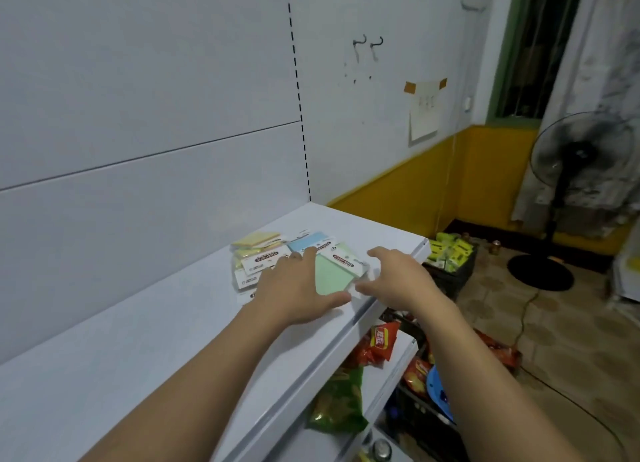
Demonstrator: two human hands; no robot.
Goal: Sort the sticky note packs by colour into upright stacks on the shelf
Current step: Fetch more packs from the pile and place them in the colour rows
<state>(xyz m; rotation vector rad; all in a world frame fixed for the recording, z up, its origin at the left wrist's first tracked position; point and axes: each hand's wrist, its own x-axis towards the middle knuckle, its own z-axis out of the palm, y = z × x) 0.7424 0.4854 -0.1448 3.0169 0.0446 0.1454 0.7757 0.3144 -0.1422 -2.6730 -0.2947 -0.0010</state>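
Sticky note packs lie flat in a loose pile on the white shelf (138, 340), far right end, near the back panel. None upright.

Green pack (330, 278) is on top at the near right of the pile, header card pointing far-right. Blue pack (306, 244) sits just behind it, partly covered. Yellow pack (256, 239) is at the far left of the pile, w/ more packs under and beside it, colours hidden by white header cards.

Left hand (294, 288): fingers straight, lying flat across the pile just left of the green pack, thumb stretched along its near edge. Right hand (398, 278): arched at the green pack's right end, thumb by the near corner, index over the far side; can't tell if it grips or only touches. Hands apart, green pack between them.

Below the shelf edge: red snack bag (381, 343) and green bag (341, 402) on a lower shelf. Floor at right: dark crate (450, 278) of yellow-green packets, standing fan (581, 156) further right.
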